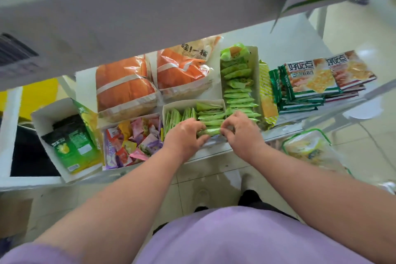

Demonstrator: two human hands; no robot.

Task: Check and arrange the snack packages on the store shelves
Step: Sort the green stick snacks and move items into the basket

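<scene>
Small green snack packets [211, 123] lie stacked in an open white display box [165, 109] at the front of the shelf. My left hand [185, 136] grips the left ends of the front packets, fingers curled over them. My right hand [240, 129] pinches the right ends of the same packets. A second white box [255, 58] holding a long row of the same green packets [237, 83] stands just behind and to the right.
Two orange bread bags [126, 85] lie at the back. A box of mixed coloured candies [132, 141] and a box with dark green bags [70, 143] sit to the left. Green cracker packs [310, 79] are stacked at the right. An upper shelf [150, 6] overhangs.
</scene>
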